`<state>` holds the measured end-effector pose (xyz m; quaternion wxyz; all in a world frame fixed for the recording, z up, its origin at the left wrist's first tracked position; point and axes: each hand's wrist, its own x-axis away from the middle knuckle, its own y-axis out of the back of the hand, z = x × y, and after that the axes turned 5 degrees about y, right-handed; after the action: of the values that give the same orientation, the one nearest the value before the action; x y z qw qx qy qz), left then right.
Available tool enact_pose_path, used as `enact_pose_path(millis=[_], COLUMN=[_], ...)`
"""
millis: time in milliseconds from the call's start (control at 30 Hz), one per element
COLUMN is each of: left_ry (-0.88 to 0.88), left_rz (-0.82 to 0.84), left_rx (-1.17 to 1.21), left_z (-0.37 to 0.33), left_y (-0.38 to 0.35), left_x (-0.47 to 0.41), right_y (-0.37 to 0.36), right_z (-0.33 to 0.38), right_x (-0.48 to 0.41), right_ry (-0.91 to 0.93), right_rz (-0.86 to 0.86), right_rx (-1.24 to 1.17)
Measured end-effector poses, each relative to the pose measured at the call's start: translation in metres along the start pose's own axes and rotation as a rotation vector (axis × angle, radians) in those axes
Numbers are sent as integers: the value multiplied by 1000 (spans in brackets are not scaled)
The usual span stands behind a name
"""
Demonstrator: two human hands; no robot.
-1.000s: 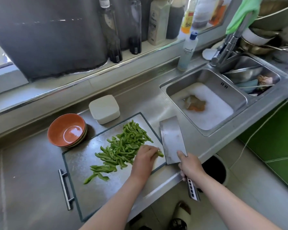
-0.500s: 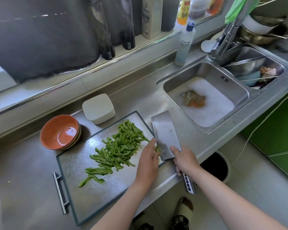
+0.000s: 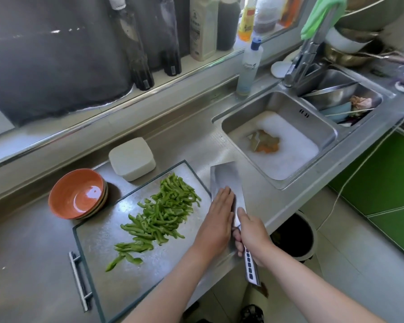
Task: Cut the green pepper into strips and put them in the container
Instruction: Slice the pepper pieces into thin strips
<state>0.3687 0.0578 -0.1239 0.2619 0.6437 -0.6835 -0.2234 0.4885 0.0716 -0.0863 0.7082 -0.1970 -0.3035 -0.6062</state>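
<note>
Danger's at the edge: the left hand (image 3: 217,220) lies flat on the cleaver (image 3: 224,178) blade, and a slide toward the cutting side could nick the fingers. Tilt the blade, and anything stuck to it may drop off the board's (image 3: 126,276) right side onto the counter. Left fingers are straight and together, pressed to the steel. The right hand (image 3: 252,236) is wrapped round the handle. The strips (image 3: 163,213) are heaped mid-board, left of the blade. The bowl (image 3: 77,194), far left, holds none.

We hold the cleaver (image 3: 224,183) in our right hand (image 3: 252,234), left hand (image 3: 217,220) flat against its blade, pepper strips (image 3: 163,215) beside us.
</note>
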Motion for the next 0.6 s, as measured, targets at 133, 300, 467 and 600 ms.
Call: enact_pose_path(millis=[133, 300, 467, 600], left_ry=[-210, -421, -464, -446], left_rz=[125, 240, 379, 436], left_rx=[-56, -126, -142, -271], left_z=[-51, -134, -197, -221], left_y=[-13, -78, -167, -219], left_x=[-45, -93, -114, -129], right_y=[58, 166, 272, 330], right_z=[22, 28, 2, -19], right_x=[6, 18, 20, 12], right_ry=[51, 76, 36, -19], right_rz=[-120, -272, -382, -407], right_rx=[-101, -199, -250, -282])
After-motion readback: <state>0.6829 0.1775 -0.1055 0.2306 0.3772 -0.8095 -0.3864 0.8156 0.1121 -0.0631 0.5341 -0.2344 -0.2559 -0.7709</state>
